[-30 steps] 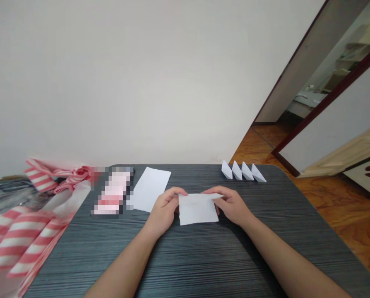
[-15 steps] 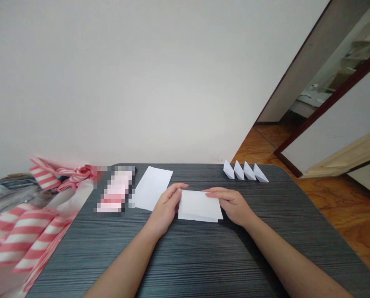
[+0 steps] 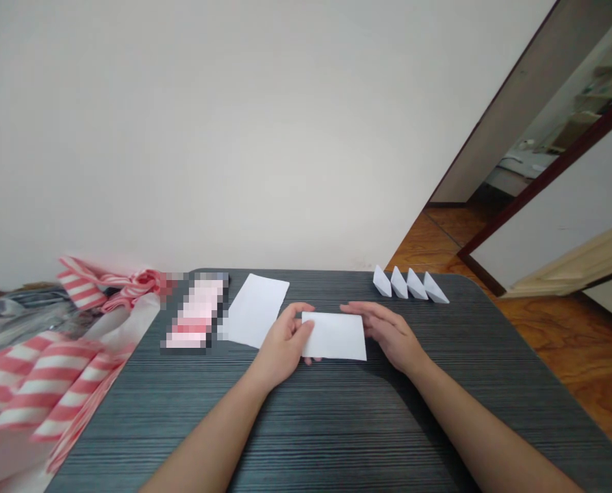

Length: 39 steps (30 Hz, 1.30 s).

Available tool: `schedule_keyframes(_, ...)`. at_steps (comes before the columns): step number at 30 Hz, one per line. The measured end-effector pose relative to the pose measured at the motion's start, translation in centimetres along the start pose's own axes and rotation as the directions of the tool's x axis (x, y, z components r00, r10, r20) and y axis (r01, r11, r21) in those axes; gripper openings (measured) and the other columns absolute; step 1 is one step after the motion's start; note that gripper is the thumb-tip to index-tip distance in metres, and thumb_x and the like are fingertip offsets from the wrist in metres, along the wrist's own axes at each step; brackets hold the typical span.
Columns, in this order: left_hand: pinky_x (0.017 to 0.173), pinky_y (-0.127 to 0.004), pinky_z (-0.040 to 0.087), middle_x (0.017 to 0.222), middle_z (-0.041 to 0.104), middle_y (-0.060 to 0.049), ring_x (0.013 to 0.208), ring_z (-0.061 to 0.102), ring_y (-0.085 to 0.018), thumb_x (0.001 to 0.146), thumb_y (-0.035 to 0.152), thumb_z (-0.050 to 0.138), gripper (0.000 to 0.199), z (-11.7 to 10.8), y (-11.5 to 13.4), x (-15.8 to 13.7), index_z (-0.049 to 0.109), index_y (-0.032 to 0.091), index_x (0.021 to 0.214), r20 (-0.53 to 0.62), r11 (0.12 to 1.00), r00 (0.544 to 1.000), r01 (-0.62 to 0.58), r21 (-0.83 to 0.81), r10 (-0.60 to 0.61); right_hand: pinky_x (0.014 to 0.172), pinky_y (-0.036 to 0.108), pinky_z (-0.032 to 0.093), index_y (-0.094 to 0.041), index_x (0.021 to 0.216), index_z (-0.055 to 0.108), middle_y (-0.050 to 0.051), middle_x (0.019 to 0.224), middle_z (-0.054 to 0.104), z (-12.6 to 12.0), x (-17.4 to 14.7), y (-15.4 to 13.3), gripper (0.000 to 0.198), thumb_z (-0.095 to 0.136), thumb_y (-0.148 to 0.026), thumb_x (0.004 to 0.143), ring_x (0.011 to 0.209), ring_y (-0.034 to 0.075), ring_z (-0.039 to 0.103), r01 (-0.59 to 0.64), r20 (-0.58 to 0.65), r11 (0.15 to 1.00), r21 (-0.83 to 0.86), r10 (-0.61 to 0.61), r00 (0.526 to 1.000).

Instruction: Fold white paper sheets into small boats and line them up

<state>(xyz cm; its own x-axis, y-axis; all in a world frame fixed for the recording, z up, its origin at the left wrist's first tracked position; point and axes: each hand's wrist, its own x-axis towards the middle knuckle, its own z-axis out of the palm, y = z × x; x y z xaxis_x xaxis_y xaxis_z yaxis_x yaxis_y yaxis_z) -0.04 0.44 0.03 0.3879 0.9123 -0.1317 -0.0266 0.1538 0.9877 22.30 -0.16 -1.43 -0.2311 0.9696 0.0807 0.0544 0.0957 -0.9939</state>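
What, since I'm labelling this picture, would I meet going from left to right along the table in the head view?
Pixelated item, loose white sheet, held paper, row of four folded paper shapes.

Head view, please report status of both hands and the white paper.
Left hand pinching white paper, thumb on top. Right hand at its right edge, contact unclear. Separate sheet close by left hand; no obstruction seen.

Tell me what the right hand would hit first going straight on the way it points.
Most likely the paper that the left hand holds: the right hand points leftward, close by its right edge. Depth is unclear; it may already touch.
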Motion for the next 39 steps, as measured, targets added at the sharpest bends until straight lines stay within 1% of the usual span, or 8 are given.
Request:
schedule_keyframes(2, 0.037, -0.019, 0.04, 0.061, 0.056, 0.002, 0.047, 0.059, -0.013, 0.086, 0.04, 0.043, 0.035, 0.0, -0.1, 0.0, 0.038, 0.017, 0.113, -0.003, 1.0, 1.0, -0.007, 0.004, 0.007, 0.073, 0.036, 0.051, -0.019, 0.126, 0.048, 0.013, 0.119, 0.059, 0.2, 0.0, 0.1, 0.042, 0.042, -0.039, 0.089, 0.094, 0.023, 0.06, -0.019, 0.017, 1.0, 0.018, 0.019, 1.0)
schedule_keyframes(6, 0.035, -0.017, 0.039, 0.061, 0.055, 0.002, 0.047, 0.059, -0.013, 0.086, 0.041, 0.042, 0.036, 0.0, -0.4, -0.1, 0.041, 0.017, 0.114, -0.008, 0.998, 1.0, -0.02, 0.052, 0.02, 0.064, 0.029, 0.049, -0.021, 0.119, 0.054, 0.007, 0.096, 0.066, 0.5, 0.1, 0.2, 0.041, 0.058, -0.035, 0.081, 0.076, 0.019, 0.06, -0.051, 0.02, 0.978, -0.203, 0.056, 0.998)
schedule_keyframes(15, 0.036, -0.017, 0.038, 0.065, 0.057, 0.002, 0.045, 0.057, -0.011, 0.083, 0.037, 0.049, 0.054, 0.0, 0.0, -0.1, 0.032, 0.02, 0.131, -0.003, 0.998, 1.0, 0.014, 0.062, -0.014, 0.054, 0.025, 0.043, -0.02, 0.109, 0.061, 0.003, 0.08, 0.064, 0.2, 0.2, 0.6, 0.03, 0.055, -0.034, 0.083, 0.063, 0.015, 0.055, -0.051, -0.071, 0.933, -0.356, 0.027, 0.997)
schedule_keyframes(18, 0.04, -0.017, 0.037, 0.059, 0.058, 0.003, 0.043, 0.052, -0.009, 0.081, 0.035, 0.054, 0.054, -0.2, -0.2, 0.0, 0.037, 0.016, 0.128, 0.007, 0.997, 1.0, 0.024, 0.076, -0.025, 0.053, 0.025, 0.042, -0.02, 0.109, 0.061, 0.003, 0.08, 0.064, 0.1, 0.2, 0.6, 0.03, 0.055, -0.033, 0.083, 0.061, 0.014, 0.054, -0.046, -0.095, 0.937, -0.346, 0.014, 0.995)
schedule_keyframes(21, 0.042, -0.018, 0.036, 0.053, 0.059, 0.001, 0.041, 0.048, -0.009, 0.083, 0.039, 0.049, 0.034, -0.4, -0.4, 0.1, 0.055, 0.012, 0.103, 0.024, 0.987, 1.0, 0.016, 0.158, -0.02, 0.054, 0.025, 0.043, -0.02, 0.107, 0.061, 0.003, 0.083, 0.064, 0.2, 0.2, 0.4, 0.029, 0.056, -0.033, 0.082, 0.062, 0.015, 0.055, -0.038, -0.101, 0.945, -0.324, 0.005, 0.995)
schedule_keyframes(24, 0.043, -0.019, 0.036, 0.054, 0.061, -0.001, 0.042, 0.048, -0.009, 0.085, 0.042, 0.045, 0.031, -0.5, -0.5, 0.1, 0.057, 0.013, 0.087, 0.028, 0.979, 0.999, 0.014, 0.205, -0.02, 0.055, 0.025, 0.043, -0.019, 0.107, 0.061, 0.003, 0.082, 0.064, 0.3, 0.2, 0.4, 0.029, 0.057, -0.032, 0.081, 0.063, 0.015, 0.055, -0.032, -0.103, 0.948, -0.316, 0.0, 0.995)
schedule_keyframes(32, 0.044, -0.02, 0.036, 0.054, 0.06, 0.0, 0.044, 0.048, -0.01, 0.086, 0.042, 0.043, 0.03, -0.5, -0.6, 0.1, 0.055, 0.015, 0.086, 0.029, 0.972, 0.999, 0.008, 0.233, -0.015, 0.056, 0.028, 0.047, -0.02, 0.11, 0.06, 0.003, 0.08, 0.065, 0.1, 0.2, 1.1, 0.033, 0.058, -0.034, 0.08, 0.064, 0.017, 0.058, -0.044, -0.095, 0.952, -0.303, 0.016, 0.995)
schedule_keyframes(39, 0.044, -0.021, 0.036, 0.055, 0.059, 0.0, 0.044, 0.049, -0.011, 0.087, 0.041, 0.039, 0.03, -0.4, -0.6, -0.1, 0.056, 0.016, 0.085, 0.045, 0.951, 0.999, -0.005, 0.31, -0.01, 0.073, 0.032, 0.048, -0.02, 0.107, 0.062, 0.006, 0.099, 0.066, -0.1, 0.3, -0.2, 0.027, 0.052, -0.031, 0.085, 0.084, 0.021, 0.061, 0.048, 0.011, 0.896, -0.442, -0.049, 0.999)
